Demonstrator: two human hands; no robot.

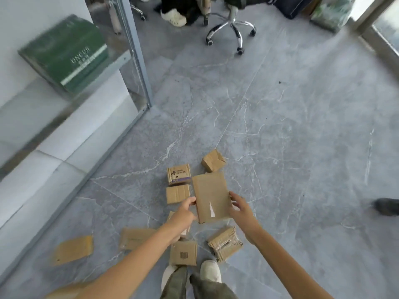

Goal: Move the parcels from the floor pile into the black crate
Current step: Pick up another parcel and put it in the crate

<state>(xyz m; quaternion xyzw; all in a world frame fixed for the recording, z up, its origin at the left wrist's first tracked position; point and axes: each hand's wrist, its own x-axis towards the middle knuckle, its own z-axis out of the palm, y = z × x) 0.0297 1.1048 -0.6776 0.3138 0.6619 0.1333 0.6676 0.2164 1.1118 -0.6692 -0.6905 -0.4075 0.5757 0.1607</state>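
Note:
I hold a flat brown cardboard parcel (210, 196) above the floor pile. My left hand (184, 211) grips its left edge and my right hand (241, 209) grips its right edge. Around it on the grey floor lie several small cardboard parcels: a printed one (178, 174), a plain one (177, 194), a cube-like one (213, 160), a barcoded one (183, 253), a taped one (225, 243) and two flat ones (135, 238) (73, 249) at the left. No black crate is in view.
A glass partition with a metal post (140, 61) stands at the left, a green box (67, 52) behind it. An office chair base (231, 29) is at the top. A dark shoe (386, 206) shows at the right edge. My own feet (210, 270) are below.

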